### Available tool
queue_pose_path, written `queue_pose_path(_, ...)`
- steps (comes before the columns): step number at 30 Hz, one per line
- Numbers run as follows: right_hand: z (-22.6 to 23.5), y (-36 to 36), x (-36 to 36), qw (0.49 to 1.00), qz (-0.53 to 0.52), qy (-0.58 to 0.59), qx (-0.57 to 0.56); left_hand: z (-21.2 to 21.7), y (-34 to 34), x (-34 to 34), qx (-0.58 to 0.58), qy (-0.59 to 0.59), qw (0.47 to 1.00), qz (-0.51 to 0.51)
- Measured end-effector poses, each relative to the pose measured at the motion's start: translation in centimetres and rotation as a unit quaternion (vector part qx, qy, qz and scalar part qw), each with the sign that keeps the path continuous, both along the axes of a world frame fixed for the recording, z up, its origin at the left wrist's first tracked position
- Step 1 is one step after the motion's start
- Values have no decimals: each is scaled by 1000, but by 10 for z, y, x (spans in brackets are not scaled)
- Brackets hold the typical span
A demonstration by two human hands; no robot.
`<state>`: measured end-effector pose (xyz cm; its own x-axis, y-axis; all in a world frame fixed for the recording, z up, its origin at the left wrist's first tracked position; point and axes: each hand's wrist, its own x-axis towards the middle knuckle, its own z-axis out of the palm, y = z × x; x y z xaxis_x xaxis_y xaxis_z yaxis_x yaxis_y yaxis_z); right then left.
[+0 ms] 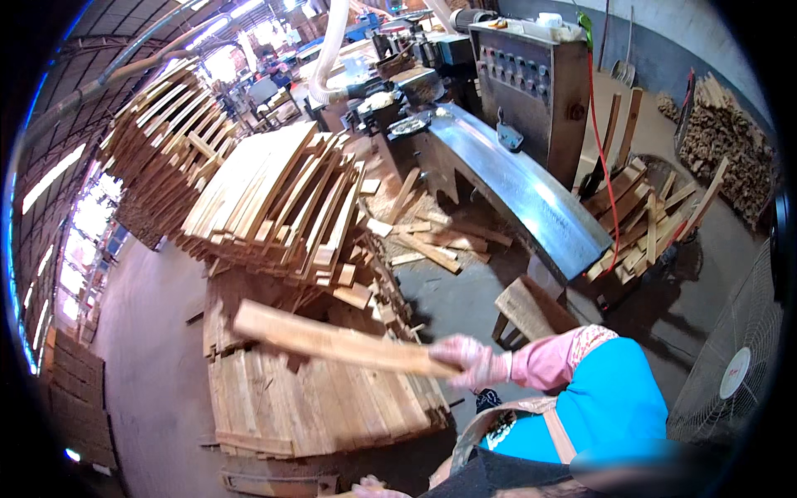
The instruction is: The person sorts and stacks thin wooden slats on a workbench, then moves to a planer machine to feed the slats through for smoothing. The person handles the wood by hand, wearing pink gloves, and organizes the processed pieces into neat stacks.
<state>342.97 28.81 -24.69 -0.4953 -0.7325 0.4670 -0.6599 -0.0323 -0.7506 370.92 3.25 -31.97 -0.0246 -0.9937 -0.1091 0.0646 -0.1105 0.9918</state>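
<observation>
My right hand (471, 362), in a pale glove below a pink cuff and blue sleeve, is closed around one end of a wooden board (332, 339). The board reaches out to the left, above a low layer of planks (307, 402); its outline is slightly smeared by motion. At the lower edge, only a small part of my left hand (374, 488) shows, and its fingers are too cut off to read. Beyond the board rises a stack of loosely piled boards (266, 187).
Ahead stands a machine with a long shiny metal bed (515, 183) and a control cabinet (531, 91). Wood offcuts (440, 241) lie on the floor beside it. A wooden stool (531, 307) and a large fan (735, 373) are at right. Another tall board stack (166, 141) stands far left.
</observation>
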Motion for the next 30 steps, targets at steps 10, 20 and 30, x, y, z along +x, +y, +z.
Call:
queue_pose_path(10, -1, 146, -296, 777, -551, -12, 305, 64, -61, -244, -133, 181, 966, -126)
queue_pose_path(20, -35, 154, -533, 708, -570, 115, 401, 140, -36, -503, -187, 195, 914, -301)
queue_pose_path(30, -49, 0, -853, 784, -470, 139, 380, 179, -23, -752, -151, 82, 884, -434)
